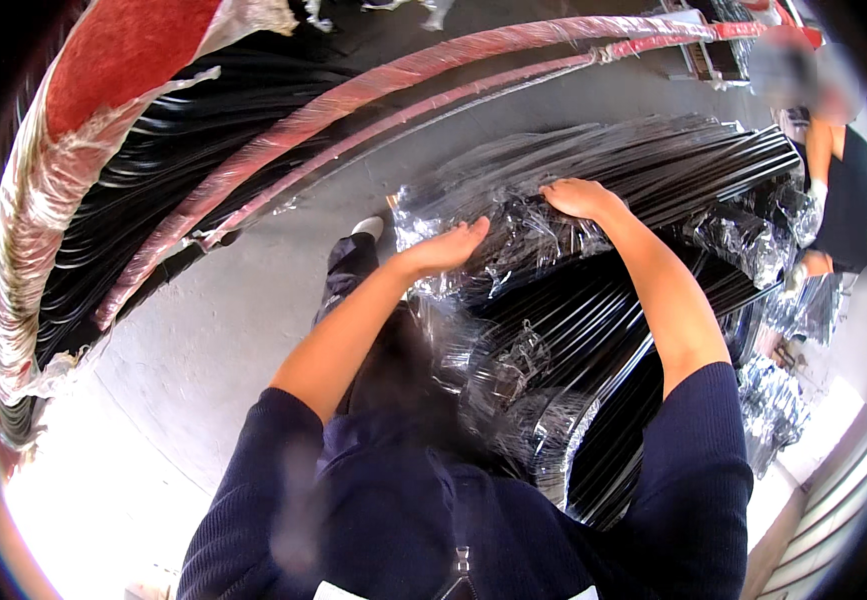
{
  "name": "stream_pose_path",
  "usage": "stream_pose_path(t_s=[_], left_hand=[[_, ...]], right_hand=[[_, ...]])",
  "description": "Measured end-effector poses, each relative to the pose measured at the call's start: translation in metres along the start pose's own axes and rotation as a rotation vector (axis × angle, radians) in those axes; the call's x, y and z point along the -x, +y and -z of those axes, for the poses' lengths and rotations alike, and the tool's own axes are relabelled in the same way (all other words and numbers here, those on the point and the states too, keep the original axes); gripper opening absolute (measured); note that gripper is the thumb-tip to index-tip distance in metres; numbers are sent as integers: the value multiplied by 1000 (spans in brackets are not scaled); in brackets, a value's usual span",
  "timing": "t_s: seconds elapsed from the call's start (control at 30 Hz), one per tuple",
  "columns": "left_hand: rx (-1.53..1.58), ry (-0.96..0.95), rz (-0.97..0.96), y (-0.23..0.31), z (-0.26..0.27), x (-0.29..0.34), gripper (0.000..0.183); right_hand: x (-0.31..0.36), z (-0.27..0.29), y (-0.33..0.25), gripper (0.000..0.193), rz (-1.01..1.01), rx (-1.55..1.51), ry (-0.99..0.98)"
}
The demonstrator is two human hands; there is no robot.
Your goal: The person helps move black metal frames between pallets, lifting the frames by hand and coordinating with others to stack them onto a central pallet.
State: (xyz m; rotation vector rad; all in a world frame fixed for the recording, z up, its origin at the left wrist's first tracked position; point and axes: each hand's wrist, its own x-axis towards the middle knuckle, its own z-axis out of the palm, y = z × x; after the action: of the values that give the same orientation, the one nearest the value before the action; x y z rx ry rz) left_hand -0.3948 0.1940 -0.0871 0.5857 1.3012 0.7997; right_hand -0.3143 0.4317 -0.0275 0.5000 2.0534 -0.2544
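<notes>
My left hand (445, 250) is held over the near left end of a bundle of long black strips (653, 165), its fingers stretched out and nothing visible in them. Crinkled clear plastic film (523, 240) covers that end of the bundle. Farther right, my right hand (581, 198) reaches onto the film with its fingers bent down and together, and it appears to grip the film's edge. The fingertips are partly hidden. Closer to my body lies another bundle of glossy black strips (603, 330), partly wrapped in the same film.
A co-worker in dark clothes (850, 205) stands at the bundle's far right end, hands near the film. To the left, film-wrapped red rack bars (353, 95) curve around more black strips (143, 190). Grey floor (193, 370) shows between the rack and my legs.
</notes>
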Motion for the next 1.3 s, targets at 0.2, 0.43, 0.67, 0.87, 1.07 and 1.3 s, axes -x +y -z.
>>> stream_pose_path(t_s=[0.2,0.43,0.67,0.87,1.07,1.3], left_hand=[[-217,-21,-33,27,36,20,85],[-638,158,-239,24,8,64,65],[-669,313,-204,30,-14,75,64],[-873,459,-244,2,-31,61,90],[-906,298,-118,16,-24,61,100],[-997,166,-130,55,-9,42,101]], right_hand=[[9,11,-10,53,-25,-92,41],[44,18,-9,41,-185,86,291],[56,-1,12,30,258,484,380],[51,-25,7,41,89,253,562],[62,-15,-1,40,60,254,537],[165,14,-30,44,139,-379,578]])
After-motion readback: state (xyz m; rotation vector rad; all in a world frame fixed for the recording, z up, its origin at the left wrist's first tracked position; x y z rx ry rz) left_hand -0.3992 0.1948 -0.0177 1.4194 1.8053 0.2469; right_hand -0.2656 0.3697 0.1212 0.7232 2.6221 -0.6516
